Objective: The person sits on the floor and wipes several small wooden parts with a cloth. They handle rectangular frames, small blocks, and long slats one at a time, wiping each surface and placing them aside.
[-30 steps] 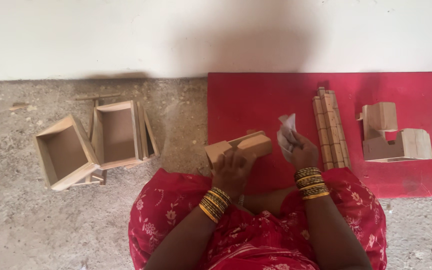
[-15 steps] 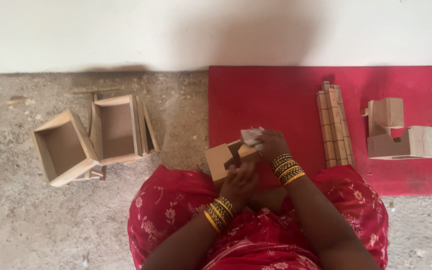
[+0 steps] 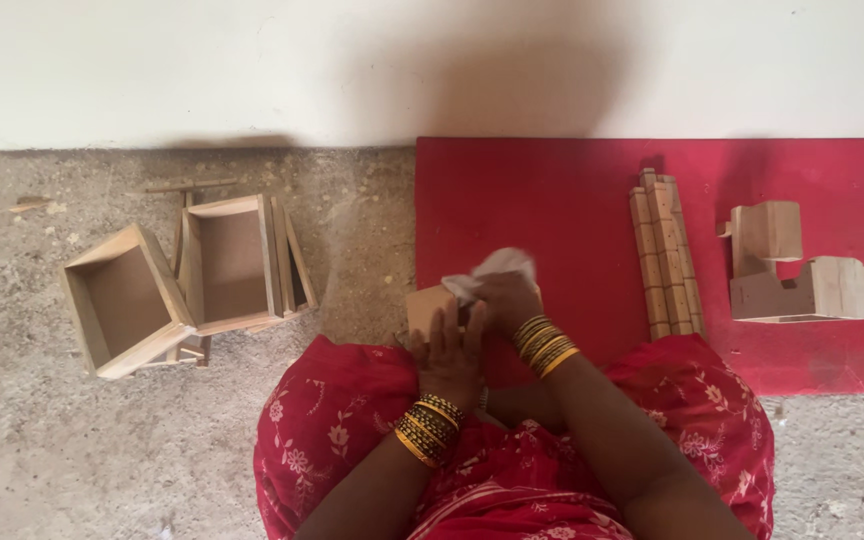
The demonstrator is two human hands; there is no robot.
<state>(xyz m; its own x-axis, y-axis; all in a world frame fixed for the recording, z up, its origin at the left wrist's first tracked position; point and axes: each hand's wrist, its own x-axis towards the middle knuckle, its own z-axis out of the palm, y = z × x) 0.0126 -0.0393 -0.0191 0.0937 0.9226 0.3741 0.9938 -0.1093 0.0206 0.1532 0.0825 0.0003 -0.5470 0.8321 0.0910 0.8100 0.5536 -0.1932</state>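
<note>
A small pale wooden block (image 3: 430,308) sits at the near left edge of the red mat, mostly covered by the hands gripping it, while a crumpled white cloth (image 3: 492,272) is pressed against its top right side, bunched upward.

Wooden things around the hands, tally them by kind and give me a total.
Open boxes on the floor: 2
Block held in the left hand, with the right hand pressing a white cloth on it: 1
Bundle of strips on the mat: 1
Stepped blocks on the mat: 1 group, the number of pieces unclear
Total: 5
</note>
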